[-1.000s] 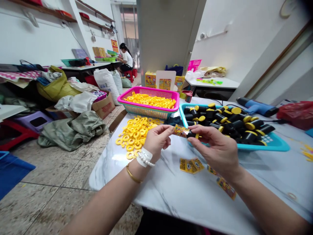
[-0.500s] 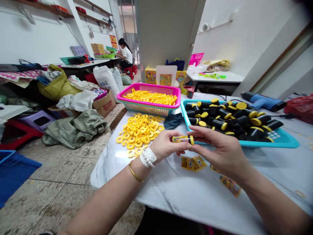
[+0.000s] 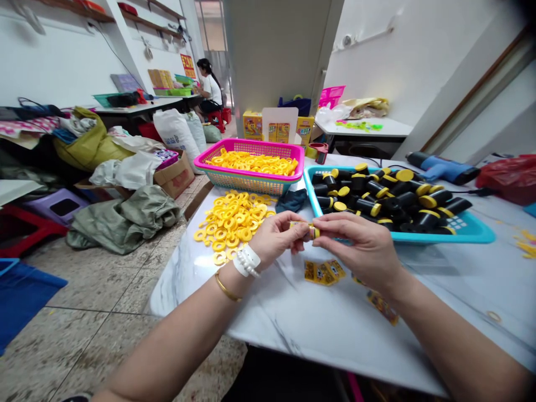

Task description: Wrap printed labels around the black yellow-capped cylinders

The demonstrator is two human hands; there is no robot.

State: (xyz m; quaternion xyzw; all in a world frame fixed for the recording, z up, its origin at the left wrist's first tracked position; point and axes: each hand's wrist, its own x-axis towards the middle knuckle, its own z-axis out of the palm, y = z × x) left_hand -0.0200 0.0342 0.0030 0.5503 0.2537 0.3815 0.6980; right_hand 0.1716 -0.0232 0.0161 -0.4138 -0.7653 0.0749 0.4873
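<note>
Over the marble-patterned table (image 3: 272,312), my left hand (image 3: 272,240) is closed around a small cylinder (image 3: 312,231) with a printed yellow sleeve and a yellow end. The fingers of my right hand (image 3: 364,245) pinch that yellow end; my left thumb covers much of the sleeve. Beneath my hands lie several flat printed yellow sleeves (image 3: 323,272), and another printed sleeve (image 3: 382,306) is partly under my right wrist. A pile of yellow plastic rings (image 3: 232,220) spreads beyond my left hand. Past my right hand, black cylinders with yellow ends (image 3: 377,192) fill a turquoise basket (image 3: 444,238).
A pink basket (image 3: 251,146) holding more yellow pieces stands at the back, with a dark cloth (image 3: 291,200) beside it. A blue heat gun (image 3: 444,167) and red bag (image 3: 508,178) lie at the right. Another person (image 3: 210,89) sits at a far table.
My fingers have closed in on the cylinder, covering more of it, and my right fingertips now pinch its yellow end. The whole view has shifted slightly.
</note>
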